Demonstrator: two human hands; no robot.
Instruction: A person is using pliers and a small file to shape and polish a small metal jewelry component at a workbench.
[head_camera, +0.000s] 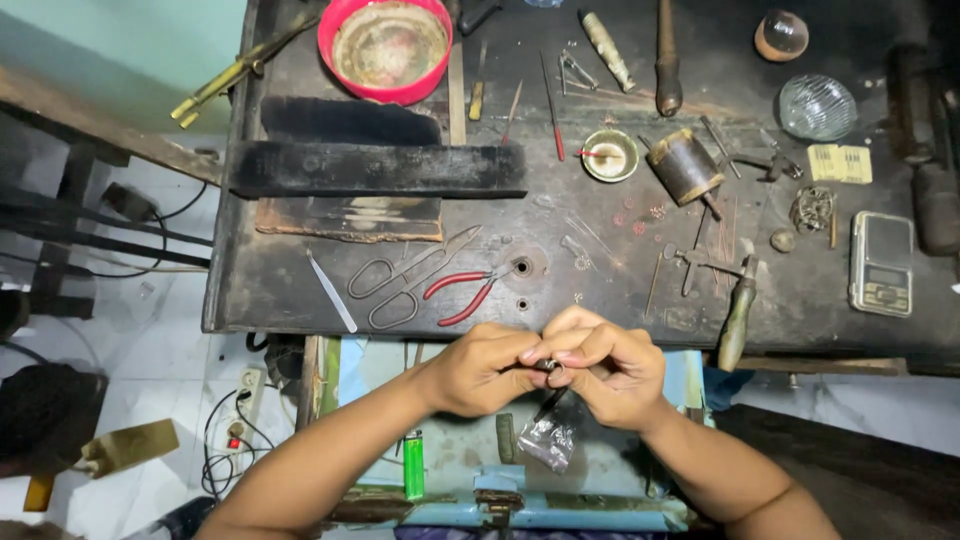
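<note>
Pinching a tiny metal piece (551, 366), both hands (487, 368) closed fingertip-to-fingertip, its long axis seemingly too small to tell

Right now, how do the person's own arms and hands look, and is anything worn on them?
Both forearms are bare as far as the picture shows: no sleeves, no gloves. The left hand and the right hand carry no watch or bracelet at the wrists. I see no ring on the fingers, though they are curled close together, so part of them is hidden. No markings are visible.
</note>
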